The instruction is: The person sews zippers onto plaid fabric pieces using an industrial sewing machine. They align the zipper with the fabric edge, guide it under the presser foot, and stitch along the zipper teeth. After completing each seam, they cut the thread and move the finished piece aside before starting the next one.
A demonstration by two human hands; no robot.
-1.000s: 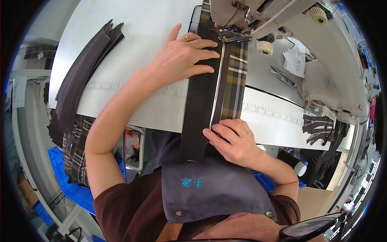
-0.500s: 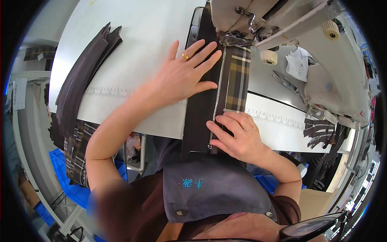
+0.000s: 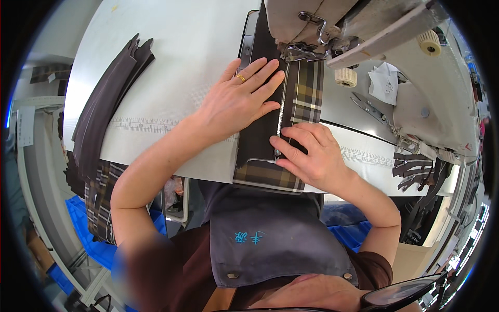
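The person is leaning over the pale grey sewing surface (image 3: 171, 62), and both hands are lying on a long strip of dark brown cloth joined to brown-and-cream plaid fabric (image 3: 306, 99), which is running from the near edge of the surface up under the head of the cream-coloured sewing machine (image 3: 364, 26). The left hand (image 3: 236, 101) is resting flat and fully spread, palm down, on the dark half of the strip, gripping nothing, with a gold ring (image 3: 241, 78) showing on one finger and the fingertips lying just short of the metal presser foot (image 3: 299, 52). The right hand (image 3: 312, 153) is sitting lower, near the front edge, fingers loosely curled and pressing down on the seam where the dark cloth is meeting the plaid; it is pinning the fabric rather than closing around it. A pale stitched line is running between the two hands toward the needle area. To the left, a stack of dark brown cut cloth pieces (image 3: 106, 104) is lying along the edge of the surface, well apart from the hands. On the machine bed to the right, a small pair of metal thread snips (image 3: 369, 106) is lying near a crumpled white paper scrap (image 3: 384, 83). Blue plastic bins (image 3: 91, 239) are standing on the floor below.
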